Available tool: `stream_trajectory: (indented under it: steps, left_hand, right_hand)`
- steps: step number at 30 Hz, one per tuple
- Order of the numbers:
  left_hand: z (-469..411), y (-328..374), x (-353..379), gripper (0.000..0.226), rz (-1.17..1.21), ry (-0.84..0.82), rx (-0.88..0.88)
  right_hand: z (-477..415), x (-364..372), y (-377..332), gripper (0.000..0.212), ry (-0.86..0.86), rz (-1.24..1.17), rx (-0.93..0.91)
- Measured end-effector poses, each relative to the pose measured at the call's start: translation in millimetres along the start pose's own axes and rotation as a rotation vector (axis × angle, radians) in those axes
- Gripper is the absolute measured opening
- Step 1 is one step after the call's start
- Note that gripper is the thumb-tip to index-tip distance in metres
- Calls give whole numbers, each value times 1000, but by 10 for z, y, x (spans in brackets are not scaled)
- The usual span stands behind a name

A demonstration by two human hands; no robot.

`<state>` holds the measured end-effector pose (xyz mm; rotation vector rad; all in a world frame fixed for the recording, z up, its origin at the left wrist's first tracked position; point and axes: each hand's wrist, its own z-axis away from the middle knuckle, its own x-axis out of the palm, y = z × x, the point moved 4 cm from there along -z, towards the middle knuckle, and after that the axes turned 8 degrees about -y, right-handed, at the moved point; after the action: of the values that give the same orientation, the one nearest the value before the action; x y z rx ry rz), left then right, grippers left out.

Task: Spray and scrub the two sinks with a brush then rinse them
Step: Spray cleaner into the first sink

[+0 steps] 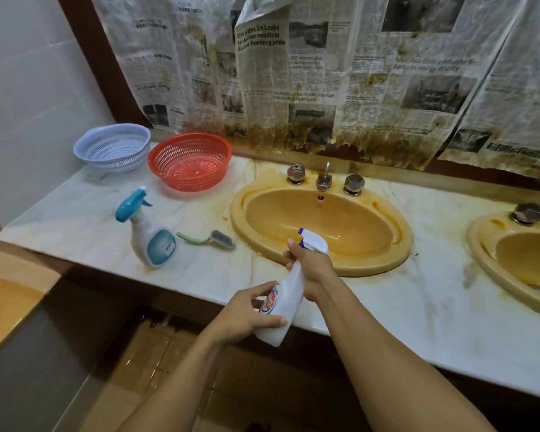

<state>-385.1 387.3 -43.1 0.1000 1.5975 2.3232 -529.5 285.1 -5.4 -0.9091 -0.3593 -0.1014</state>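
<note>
Bottle: white plastic | left hand grips body | right hand grips neck

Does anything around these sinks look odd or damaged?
The newspaper covering the wall above the counter is stained brown and ragged along its bottom edge. Yellow-brown stains also mark the marble around the sink.

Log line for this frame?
step: spray; left hand: holds white spray bottle body; right hand: grips its neck; nozzle: toward sink; brush: on counter
</note>
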Motion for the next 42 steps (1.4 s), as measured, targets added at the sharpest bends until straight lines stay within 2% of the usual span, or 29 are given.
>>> stream_trajectory:
  steps: [4,7,12,14,16,18,20,23,26,30,33,35,37,42]
  left_hand:
    - [-10,-1,-92,62,30,-42,2]
    - [-53,-51,-136,65,54,-66,2]
    - [-103,-45,-174,73,39,-55,-23]
    - [-150,-33,-153,84,20,-52,-27]
    - [-215,18,-101,91,2,-40,-44]
    - [-260,91,-31,88,-3,-46,-43]
    - [-343,181,135,79,5,-45,-38]
    - [-491,291,457,79,47,-13,-47]
    - [-619,420,864,84,48,47,-52]
    - [-772,633,1424,81,76,115,-32]
    - [-854,737,1737,83,86,142,-29]
    - [-896,768,1906,85,92,159,-33]
    - [-940,791,2041,87,90,163,-35]
    - [-1045,838,2181,85,99,169,-24]
  right_hand:
    - [-105,89,22,22,146,-11,30]
    - [-165,122,12,19,194,8,15]
    - [-264,77,23,22,71,63,-11]
    - [-291,15,7,22,30,51,-10]
    - [-334,-83,-34,20,17,39,7]
    - [-392,-175,-68,20,58,60,19]
    - [-450,-328,-138,22,85,83,23]
    - [-484,-596,-294,18,69,106,29]
    - [-423,-924,-494,8,-26,172,11]
    - [-261,-1393,-760,9,-198,195,-28]
    - [-158,-1668,-894,13,-261,186,-13]
    - [-132,-1811,-941,20,-270,194,8]
    - [-132,-1929,-973,17,-257,197,19]
    - [-169,-2080,-1023,25,-183,201,29]
